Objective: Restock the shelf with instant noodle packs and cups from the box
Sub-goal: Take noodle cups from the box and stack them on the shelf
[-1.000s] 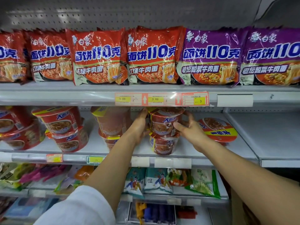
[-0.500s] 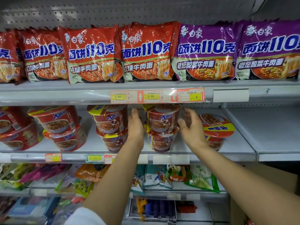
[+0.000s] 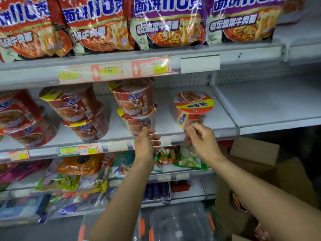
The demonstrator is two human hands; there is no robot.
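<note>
- I face a grey shop shelf (image 3: 194,126); red and purple noodle packs (image 3: 166,26) stand in a row on the level above, with price tags (image 3: 114,71) on its front rail.
- Red noodle cups sit stacked in twos on the middle level; the nearest stack (image 3: 136,106) stands just above my left hand.
- A single cup (image 3: 192,106) stands alone to its right, its lid tipped toward me.
- My left hand (image 3: 146,145) hangs at the shelf's front edge, fingers loosely bent, gripping nothing.
- My right hand (image 3: 202,140) is just below the single cup, fingers loosely curled and empty; whether it touches the cup is blurred.
- The cardboard box (image 3: 255,152) stands open at lower right.
</note>
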